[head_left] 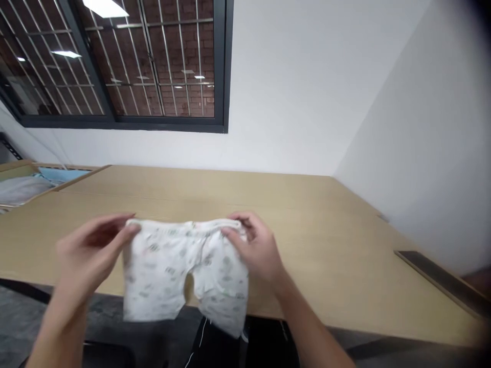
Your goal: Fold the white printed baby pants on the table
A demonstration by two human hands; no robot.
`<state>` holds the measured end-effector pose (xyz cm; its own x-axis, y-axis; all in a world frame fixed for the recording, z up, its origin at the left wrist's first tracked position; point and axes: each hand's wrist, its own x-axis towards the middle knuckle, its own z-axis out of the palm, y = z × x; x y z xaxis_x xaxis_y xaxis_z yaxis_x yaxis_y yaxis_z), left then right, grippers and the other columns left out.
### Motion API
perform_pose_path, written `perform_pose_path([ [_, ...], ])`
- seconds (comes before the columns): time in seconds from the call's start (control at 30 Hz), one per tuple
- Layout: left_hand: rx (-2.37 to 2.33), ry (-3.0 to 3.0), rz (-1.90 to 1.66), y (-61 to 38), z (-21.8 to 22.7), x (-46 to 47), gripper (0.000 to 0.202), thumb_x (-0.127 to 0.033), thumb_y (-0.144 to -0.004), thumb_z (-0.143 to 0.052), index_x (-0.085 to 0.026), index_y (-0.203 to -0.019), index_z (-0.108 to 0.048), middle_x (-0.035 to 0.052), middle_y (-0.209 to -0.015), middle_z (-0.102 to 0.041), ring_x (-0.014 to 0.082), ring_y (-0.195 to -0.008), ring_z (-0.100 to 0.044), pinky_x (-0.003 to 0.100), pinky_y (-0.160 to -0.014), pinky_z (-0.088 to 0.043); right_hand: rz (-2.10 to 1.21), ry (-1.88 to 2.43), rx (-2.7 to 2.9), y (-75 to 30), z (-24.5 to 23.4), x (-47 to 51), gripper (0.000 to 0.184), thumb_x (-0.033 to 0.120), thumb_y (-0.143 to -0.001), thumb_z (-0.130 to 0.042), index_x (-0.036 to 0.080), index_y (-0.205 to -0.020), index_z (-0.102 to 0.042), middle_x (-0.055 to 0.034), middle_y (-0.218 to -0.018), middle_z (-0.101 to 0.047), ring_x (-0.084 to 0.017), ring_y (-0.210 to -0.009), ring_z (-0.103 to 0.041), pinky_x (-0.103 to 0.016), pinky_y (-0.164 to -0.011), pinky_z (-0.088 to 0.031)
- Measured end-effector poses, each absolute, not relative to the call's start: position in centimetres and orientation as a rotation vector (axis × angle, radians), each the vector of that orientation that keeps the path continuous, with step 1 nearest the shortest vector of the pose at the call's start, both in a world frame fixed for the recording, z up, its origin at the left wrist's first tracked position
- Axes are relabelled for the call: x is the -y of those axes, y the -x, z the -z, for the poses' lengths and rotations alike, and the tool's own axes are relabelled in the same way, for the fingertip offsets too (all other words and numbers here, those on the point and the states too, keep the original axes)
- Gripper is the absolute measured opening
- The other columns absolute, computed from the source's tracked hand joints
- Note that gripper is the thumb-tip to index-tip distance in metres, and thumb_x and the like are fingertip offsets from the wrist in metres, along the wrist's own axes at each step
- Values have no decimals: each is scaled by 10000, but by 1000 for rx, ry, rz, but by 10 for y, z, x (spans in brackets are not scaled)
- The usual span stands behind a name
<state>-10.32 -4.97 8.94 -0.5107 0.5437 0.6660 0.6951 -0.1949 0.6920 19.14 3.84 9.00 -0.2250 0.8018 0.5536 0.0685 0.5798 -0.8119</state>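
Observation:
A small pair of white shorts (157, 271) with a faint green and grey print hangs upright over the near edge of the table, its waistband on top. My left hand (90, 250) pinches one end of the waistband between thumb and fingers. At the other end, my right hand (257, 245) grips the waistband, thumb in front and fingers behind. The waistband is stretched between both hands, and the two legs hang down with a gap between them. Some motion blur softens the print and my left hand.
A light wooden table (326, 245) reaches back to a white wall (291, 87). At the far left is a box (53, 189) with blue and white cloth in it. A dark flat strip (441, 278) lies along the right edge. A barred window (153, 61) is above.

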Motion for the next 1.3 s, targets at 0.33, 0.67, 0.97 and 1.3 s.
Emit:
perform_pose_path([
  [0.33, 1937, 2083, 1644, 37, -35, -168, 254, -409, -865, -658, -177, -923, -743, 46, -905, -759, 185, -795, -666, 321, -787, -514, -412, 1167, 1843, -261, -38, -204, 183, 208, -888, -554, 183, -1004, -694, -93, -1049, -705, -234, -1004, -635, -374, -934, -464],
  [0.67, 2091, 2270, 1514, 37, 67, -259, 286, -428, -947, -596, -150, -979, -658, 27, -888, -690, 155, -797, -644, 362, -808, -529, -489, 1300, 1925, -267, 51, -295, 177, 124, -864, -546, 132, -986, -675, -97, -939, -690, -199, -901, -622, -339, -860, -468],
  [0.97, 2130, 2313, 1495, 41, 79, -256, 334, -426, -905, -553, -148, -1046, -673, 72, -907, -707, 185, -798, -630, 325, -774, -505, -491, 1258, 1893, -269, 80, -302, 206, 203, -860, -524, 152, -1031, -628, -109, -998, -668, -217, -917, -602, -376, -887, -475],
  [1.3, 2154, 2287, 1505, 40, 77, -252, 316, -387, -893, -545, -143, -1053, -668, 63, -896, -689, 170, -782, -602, 308, -776, -490, -499, 1249, 1871, -274, 81, -298, 238, 295, -845, -514, 160, -1015, -612, -133, -949, -664, -232, -825, -609, -426, -854, -499],
])
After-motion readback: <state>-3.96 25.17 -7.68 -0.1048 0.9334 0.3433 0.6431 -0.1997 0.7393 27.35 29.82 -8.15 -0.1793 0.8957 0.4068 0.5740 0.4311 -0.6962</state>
